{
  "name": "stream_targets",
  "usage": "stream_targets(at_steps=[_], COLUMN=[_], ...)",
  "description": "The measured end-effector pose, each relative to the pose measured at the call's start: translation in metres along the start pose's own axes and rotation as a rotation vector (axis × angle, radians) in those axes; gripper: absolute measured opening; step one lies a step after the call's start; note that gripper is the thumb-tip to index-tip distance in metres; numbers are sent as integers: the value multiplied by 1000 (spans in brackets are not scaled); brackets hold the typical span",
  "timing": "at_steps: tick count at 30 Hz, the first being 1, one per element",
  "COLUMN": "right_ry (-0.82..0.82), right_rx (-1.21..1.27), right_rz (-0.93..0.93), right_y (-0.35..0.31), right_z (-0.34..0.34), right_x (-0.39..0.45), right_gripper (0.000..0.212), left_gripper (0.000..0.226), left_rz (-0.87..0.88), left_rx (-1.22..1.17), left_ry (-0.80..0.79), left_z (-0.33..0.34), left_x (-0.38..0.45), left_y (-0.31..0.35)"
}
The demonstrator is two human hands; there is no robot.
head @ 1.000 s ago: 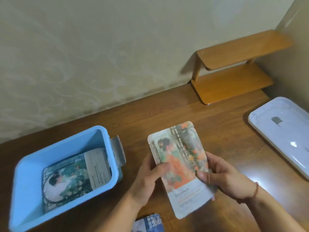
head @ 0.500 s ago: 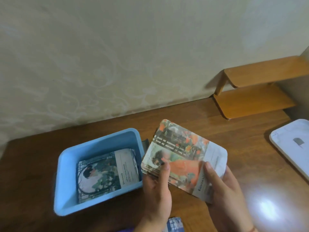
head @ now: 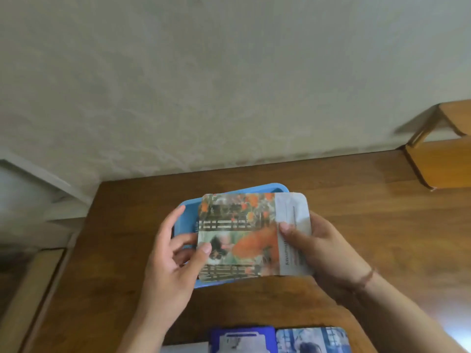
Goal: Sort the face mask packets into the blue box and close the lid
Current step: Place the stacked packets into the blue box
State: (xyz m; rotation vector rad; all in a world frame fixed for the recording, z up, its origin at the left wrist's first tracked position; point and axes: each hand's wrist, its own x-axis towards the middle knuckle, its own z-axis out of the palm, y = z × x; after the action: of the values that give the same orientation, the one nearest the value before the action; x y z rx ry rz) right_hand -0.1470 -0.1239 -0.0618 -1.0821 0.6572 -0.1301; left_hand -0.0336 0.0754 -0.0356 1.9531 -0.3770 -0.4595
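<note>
The orange face mask packet (head: 244, 235) is held flat over the blue box (head: 187, 222), covering most of it, so only the box's left wall, far rim and a strip of its near edge show; what lies inside is hidden. Whether this is one packet or a thin stack cannot be told, and its print is blurred.

The left hand (head: 175, 253) has its grip on the packet's left edge, thumb on top and fingers curled beneath, the forefinger stretched out along the box's left rim. The right hand (head: 316, 248) has its grip on the white right end, thumb pressed on top, the other fingers hidden under the packet.

At the bottom edge, cut off, lie a dark blue packet (head: 242, 340) and a light blue packet (head: 312, 340) side by side on the worktop (head: 356, 200), brown wood.

A small wooden shelf (head: 441, 159) stands at the right, partly out of frame. Behind is a pale patterned wall (head: 204, 85).
</note>
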Motion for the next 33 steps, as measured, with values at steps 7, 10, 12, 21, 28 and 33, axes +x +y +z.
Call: stream_targets(at_steps=[7,10,12,21,28,33], right_ry=[82,112,129,75,-104,-285], right_rx=[-304,-373,-418,-661,-1630,-1727], right_rz=[308,418,480,482,-44,-105], right_y=[13,18,26,25,3,19], right_z=[37,38,38,42,50,51], right_x=[60,75,82,80,51,66], right_gripper=[14,15,20,32,67,99], left_gripper=[73,62,48,85,101,101], left_rz=[19,119,126,443,473,500], left_rx=[736,1097,1250,1144,1209,1283], left_ry=[-235,-301,-340,-480,-505,-504], left_z=[-19,-9,-4,4,1,3], left_x=[33,45,51,79,78,78], left_y=[-35,-28,-20,-39,-48,-51])
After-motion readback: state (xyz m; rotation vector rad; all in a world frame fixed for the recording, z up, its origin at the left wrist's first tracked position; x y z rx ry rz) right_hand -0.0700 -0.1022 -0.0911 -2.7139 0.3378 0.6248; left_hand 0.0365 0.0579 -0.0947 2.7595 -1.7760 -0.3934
